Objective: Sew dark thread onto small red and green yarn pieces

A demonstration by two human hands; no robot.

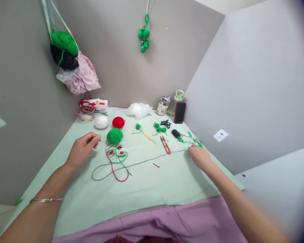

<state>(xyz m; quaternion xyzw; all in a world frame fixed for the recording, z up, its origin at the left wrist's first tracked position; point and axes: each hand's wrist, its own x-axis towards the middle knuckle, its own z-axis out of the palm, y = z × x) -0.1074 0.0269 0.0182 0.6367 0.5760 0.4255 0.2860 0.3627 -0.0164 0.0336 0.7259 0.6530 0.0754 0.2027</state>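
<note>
Hands (pixel 84 146) (pixel 197 155) apart, grips unclear, grey cord (pixel 146 160) partly hidden

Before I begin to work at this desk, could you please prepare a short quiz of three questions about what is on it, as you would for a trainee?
1. True or false: the dark cord runs across the desk to the right hand.
2. Multiple choice: what colour is the handle of the thin hook?
A) black
B) yellow
C) red
3. Short answer: which hand is nearer to the green yarn ball, the left hand or the right hand?

Key:
1. True.
2. B, yellow.
3. The left hand.
</note>
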